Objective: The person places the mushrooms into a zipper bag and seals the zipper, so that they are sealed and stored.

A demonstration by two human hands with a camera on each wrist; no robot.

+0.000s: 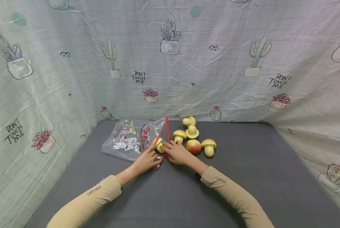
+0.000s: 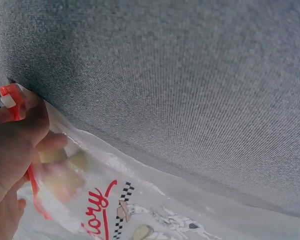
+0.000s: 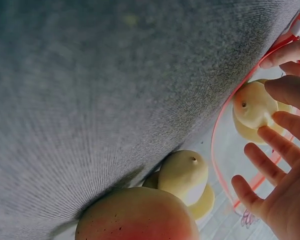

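Observation:
A clear printed plastic bag (image 1: 127, 141) (image 2: 155, 210) with a red zip rim (image 1: 166, 131) (image 3: 225, 115) lies on the grey table. My left hand (image 1: 145, 161) (image 2: 12, 145) pinches the rim at the bag's mouth and holds it up. A yellow toy mushroom (image 1: 159, 145) (image 3: 252, 106) sits in the mouth, and it shows dimly through the plastic in the left wrist view. My right hand (image 1: 175, 151) (image 3: 285, 190) reaches to it with fingers straight and spread, the fingertips at the mushroom.
Right of the bag lie a reddish peach (image 1: 193, 146) (image 3: 137, 217) and several more yellow mushrooms (image 1: 192, 131) (image 3: 182, 175). A cactus-print cloth (image 1: 215, 63) walls the grey tabletop (image 1: 244, 177) at the back and on both sides.

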